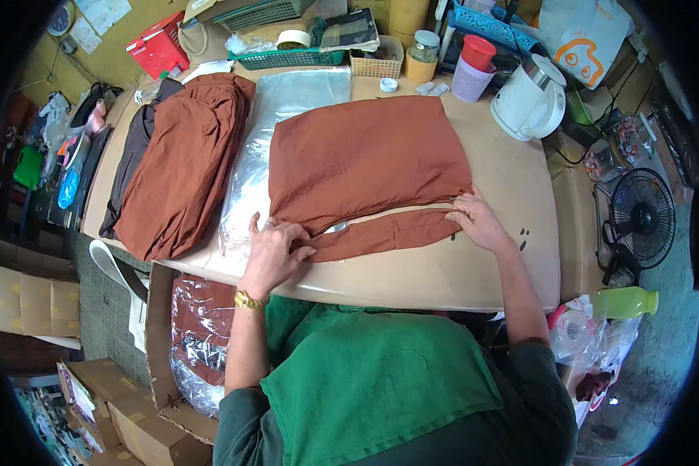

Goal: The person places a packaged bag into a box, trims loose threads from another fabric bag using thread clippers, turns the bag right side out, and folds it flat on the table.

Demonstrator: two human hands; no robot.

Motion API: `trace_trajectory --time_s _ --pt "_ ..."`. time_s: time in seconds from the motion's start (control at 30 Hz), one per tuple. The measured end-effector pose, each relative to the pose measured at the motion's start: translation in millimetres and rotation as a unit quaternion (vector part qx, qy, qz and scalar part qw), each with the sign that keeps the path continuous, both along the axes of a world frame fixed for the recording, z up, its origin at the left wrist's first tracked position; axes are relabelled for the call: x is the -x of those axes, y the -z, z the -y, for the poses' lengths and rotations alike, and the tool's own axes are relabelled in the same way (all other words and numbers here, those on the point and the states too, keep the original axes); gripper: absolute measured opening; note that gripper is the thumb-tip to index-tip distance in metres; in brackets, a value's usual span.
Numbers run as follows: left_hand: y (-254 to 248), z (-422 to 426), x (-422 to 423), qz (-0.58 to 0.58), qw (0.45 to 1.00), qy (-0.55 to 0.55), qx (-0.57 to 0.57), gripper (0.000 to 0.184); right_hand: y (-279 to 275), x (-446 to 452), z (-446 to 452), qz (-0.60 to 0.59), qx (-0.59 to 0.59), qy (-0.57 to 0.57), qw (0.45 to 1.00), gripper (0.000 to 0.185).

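Note:
A rust-brown garment [369, 159] lies folded on the beige table [512, 182], with a narrow strip of the same cloth along its near edge. At the strip's left end, my left hand [276, 252] pinches the cloth between thumb and fingers; a gold band is on the wrist. My right hand [480, 221] grips the strip's right end, close to the garment's lower right corner. Clear plastic bags [295, 85] lie flat, partly under the garment. To the left is a pile of rust-brown garments [186, 167] with a dark one beneath.
A white kettle [528, 101], a purple cup [471, 80], a jar [422, 58] and a green basket [287, 59] line the table's back. An open carton [161, 342] holding plastic-wrapped brown cloth stands below the front left edge. A black fan [642, 217] is at the right.

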State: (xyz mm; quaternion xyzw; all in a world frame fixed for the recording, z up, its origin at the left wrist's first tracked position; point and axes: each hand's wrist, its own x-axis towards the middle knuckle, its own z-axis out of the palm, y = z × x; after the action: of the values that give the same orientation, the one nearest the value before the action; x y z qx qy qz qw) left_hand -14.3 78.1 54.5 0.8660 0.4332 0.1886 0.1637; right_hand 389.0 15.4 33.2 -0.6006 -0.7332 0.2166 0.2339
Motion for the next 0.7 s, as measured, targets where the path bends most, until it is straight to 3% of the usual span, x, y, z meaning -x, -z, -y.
trace_trajectory --time_s 0.03,0.1,0.17,0.23,0.3,0.33,0.4,0.6,0.7 --pt "-13 6 -9 -0.026 0.998 -0.021 -0.044 0.022 -4 2 0 0.011 0.007 -0.006 1.0 0.02" --pt "-24 9 -41 0.032 0.993 0.006 -0.113 0.03 -5 8 0 0.02 0.017 -0.015 1.0 0.02" --pt "-17 15 -79 0.091 0.99 0.019 -0.107 0.043 -5 14 0 -0.006 0.004 -0.015 1.0 0.023" --pt "5 9 -104 0.046 0.996 0.064 -0.035 0.042 2 14 0 -0.007 0.003 -0.017 1.0 0.021" --pt "20 2 -109 0.071 0.989 0.07 0.11 0.035 1 14 3 -0.003 0.0 -0.013 1.0 0.019" --pt "27 0 -108 0.072 0.989 0.073 0.109 0.035 1 15 7 0.006 -0.003 -0.008 1.0 0.017" --pt "23 4 -100 0.074 0.961 0.04 0.263 0.024 2 17 11 0.014 -0.003 0.002 1.0 0.014" --pt "25 24 -93 0.077 0.966 0.073 0.237 0.023 -38 55 18 0.022 0.002 0.015 1.0 0.015" --pt "21 33 -93 0.06 0.98 0.066 0.179 0.028 -46 89 18 -0.021 -0.096 -0.029 0.995 0.021"
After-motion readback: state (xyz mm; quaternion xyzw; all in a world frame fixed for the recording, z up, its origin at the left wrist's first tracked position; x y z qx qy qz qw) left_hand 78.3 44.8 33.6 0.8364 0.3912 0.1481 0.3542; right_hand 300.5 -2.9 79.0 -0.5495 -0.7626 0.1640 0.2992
